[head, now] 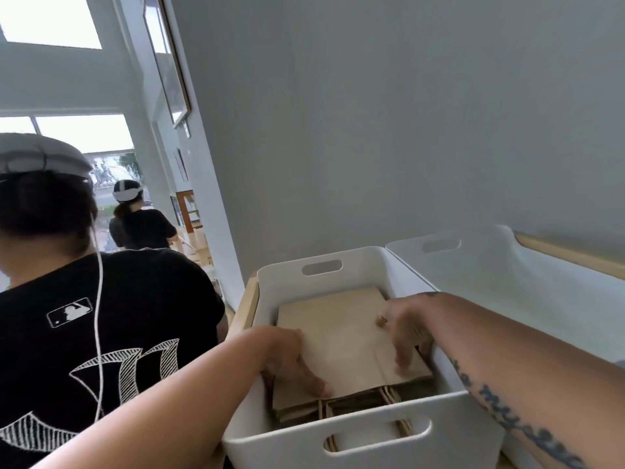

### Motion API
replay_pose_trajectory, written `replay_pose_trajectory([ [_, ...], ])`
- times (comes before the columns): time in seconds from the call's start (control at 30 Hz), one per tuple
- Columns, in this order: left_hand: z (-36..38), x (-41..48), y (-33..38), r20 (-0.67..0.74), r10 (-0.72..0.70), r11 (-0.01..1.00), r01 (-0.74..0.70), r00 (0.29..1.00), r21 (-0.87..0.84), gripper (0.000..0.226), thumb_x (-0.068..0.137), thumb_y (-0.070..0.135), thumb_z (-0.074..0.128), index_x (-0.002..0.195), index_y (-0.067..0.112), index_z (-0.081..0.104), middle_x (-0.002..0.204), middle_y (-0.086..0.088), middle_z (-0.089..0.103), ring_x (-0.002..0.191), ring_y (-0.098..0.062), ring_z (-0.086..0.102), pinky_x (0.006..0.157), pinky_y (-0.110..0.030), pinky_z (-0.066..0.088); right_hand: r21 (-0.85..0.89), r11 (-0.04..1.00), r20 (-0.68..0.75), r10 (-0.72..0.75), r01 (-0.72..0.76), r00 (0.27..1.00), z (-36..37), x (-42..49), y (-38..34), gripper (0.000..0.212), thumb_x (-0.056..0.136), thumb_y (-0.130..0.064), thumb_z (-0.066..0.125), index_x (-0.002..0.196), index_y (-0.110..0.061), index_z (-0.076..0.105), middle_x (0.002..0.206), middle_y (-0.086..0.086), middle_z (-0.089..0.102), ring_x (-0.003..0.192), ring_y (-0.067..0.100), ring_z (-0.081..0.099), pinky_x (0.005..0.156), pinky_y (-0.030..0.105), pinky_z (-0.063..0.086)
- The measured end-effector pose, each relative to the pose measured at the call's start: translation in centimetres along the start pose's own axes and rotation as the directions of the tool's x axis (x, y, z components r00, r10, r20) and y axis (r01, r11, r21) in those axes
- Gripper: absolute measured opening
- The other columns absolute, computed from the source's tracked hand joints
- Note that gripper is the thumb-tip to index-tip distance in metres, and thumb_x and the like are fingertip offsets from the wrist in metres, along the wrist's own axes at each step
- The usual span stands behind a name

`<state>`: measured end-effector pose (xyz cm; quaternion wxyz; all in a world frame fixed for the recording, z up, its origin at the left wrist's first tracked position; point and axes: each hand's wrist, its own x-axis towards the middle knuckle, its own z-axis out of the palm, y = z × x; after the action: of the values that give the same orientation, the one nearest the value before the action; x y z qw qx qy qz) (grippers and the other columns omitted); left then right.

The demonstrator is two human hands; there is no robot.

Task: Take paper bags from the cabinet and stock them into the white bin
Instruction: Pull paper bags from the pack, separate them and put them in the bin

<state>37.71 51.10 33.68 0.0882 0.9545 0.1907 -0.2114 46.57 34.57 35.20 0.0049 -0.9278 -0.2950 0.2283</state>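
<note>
Both hands, left hand [293, 362] and right hand [404, 333], are pressing flat-fingered on the paper bags [345, 343], lying lengthwise between them in the white bin [372, 445].

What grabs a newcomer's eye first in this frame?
Both bare hands, left hand and right hand, press flat on a stack of brown paper bags inside the white bin at lower centre. A person in a black T-shirt fills the left side, back turned; a second white bin stands to the right.
</note>
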Motion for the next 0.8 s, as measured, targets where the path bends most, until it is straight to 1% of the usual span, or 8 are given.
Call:
replay_pose_trajectory([
  [0.1,0.2,0.3,-0.3,-0.010,0.001,0.999,-0.001,1.000,0.043,0.088,0.063,0.064,0.071,0.131,0.013,0.046,0.129,-0.002,0.056,0.115,-0.023,0.056,0.095,-0.029,0.043,-0.002,1.000,0.008,-0.007,0.007,1.000,0.0,-0.3,-0.1,0.068,0.081,-0.013,0.069,0.140,-0.005,0.037,0.145,0.014,0.040,0.125,0.031,0.049,0.102,0.039,0.044],
  [0.27,0.3,0.8,-0.3,-0.022,-0.014,0.997,0.015,1.000,0.077,0.091,0.065,0.066,0.069,0.134,0.010,0.046,0.131,-0.007,0.057,0.115,-0.026,0.057,0.101,-0.033,0.044,0.040,0.999,0.049,-0.004,0.002,0.999,-0.2,-0.5,-0.3,0.067,0.083,-0.013,0.067,0.141,-0.004,0.036,0.147,0.017,0.037,0.126,0.034,0.047,0.103,0.040,0.043],
  [0.37,0.4,1.0,-0.4,-0.029,0.002,0.989,0.002,1.000,0.146,0.092,0.066,0.068,0.066,0.133,0.008,0.048,0.132,-0.009,0.056,0.106,-0.021,0.055,0.102,-0.033,0.041,0.075,0.997,0.026,-0.009,0.007,1.000,-0.2,-0.7,-0.3,0.065,0.085,-0.013,0.065,0.141,-0.004,0.035,0.144,0.017,0.042,0.123,0.032,0.051,0.103,0.037,0.041],
  [0.5,0.4,1.0,-0.5,-0.022,0.033,0.981,-0.028,0.999,0.192,0.093,0.068,0.066,0.065,0.135,0.005,0.045,0.133,-0.008,0.056,0.117,-0.027,0.055,0.103,-0.034,0.042,0.059,0.998,-0.009,-0.003,0.003,1.000,0.1,-0.8,-0.4,0.062,0.086,-0.015,0.064,0.140,-0.002,0.037,0.139,0.017,0.047,0.122,0.031,0.052,0.102,0.035,0.042],
  [0.63,0.2,1.0,-0.5,-0.020,0.065,0.976,-0.059,0.998,0.210,0.092,0.071,0.064,0.064,0.136,0.002,0.042,0.118,-0.001,0.055,0.108,-0.020,0.053,0.105,-0.036,0.041,0.049,0.999,-0.017,-0.001,0.002,1.000,0.0,-0.8,-0.4,0.061,0.087,-0.015,0.063,0.140,-0.002,0.036,0.140,0.017,0.047,0.122,0.030,0.053,0.102,0.032,0.041],
  [0.67,0.1,0.9,-0.5,-0.034,0.079,0.974,-0.070,0.996,0.217,0.092,0.072,0.064,0.064,0.137,0.003,0.041,0.119,-0.002,0.054,0.110,-0.020,0.052,0.106,-0.036,0.039,0.048,0.999,-0.016,-0.004,0.004,1.000,-0.1,-0.8,-0.5,0.060,0.087,-0.014,0.063,0.139,-0.002,0.037,0.139,0.017,0.047,0.122,0.029,0.052,0.101,0.032,0.041],
  [0.7,0.0,0.9,-0.6,-0.051,0.091,0.975,-0.079,0.994,0.209,0.091,0.074,0.062,0.064,0.139,0.003,0.039,0.128,-0.004,0.053,0.117,-0.022,0.050,0.107,-0.035,0.038,0.053,0.999,-0.022,-0.009,0.011,1.000,-0.1,-0.8,-0.5,0.058,0.087,-0.013,0.062,0.139,-0.001,0.038,0.139,0.017,0.048,0.122,0.029,0.052,0.102,0.031,0.040],
  [0.8,-0.4,0.3,-0.8,-0.115,0.139,0.985,-0.125,0.984,0.123,0.094,0.075,0.052,0.068,0.146,0.006,0.027,0.149,-0.005,0.037,0.136,-0.023,0.036,0.114,-0.032,0.028,0.074,0.997,-0.025,-0.013,0.015,1.000,-0.3,-1.1,-0.6,0.061,0.087,-0.012,0.063,0.140,-0.003,0.036,0.139,0.018,0.048,0.123,0.029,0.051,0.103,0.033,0.041],
])
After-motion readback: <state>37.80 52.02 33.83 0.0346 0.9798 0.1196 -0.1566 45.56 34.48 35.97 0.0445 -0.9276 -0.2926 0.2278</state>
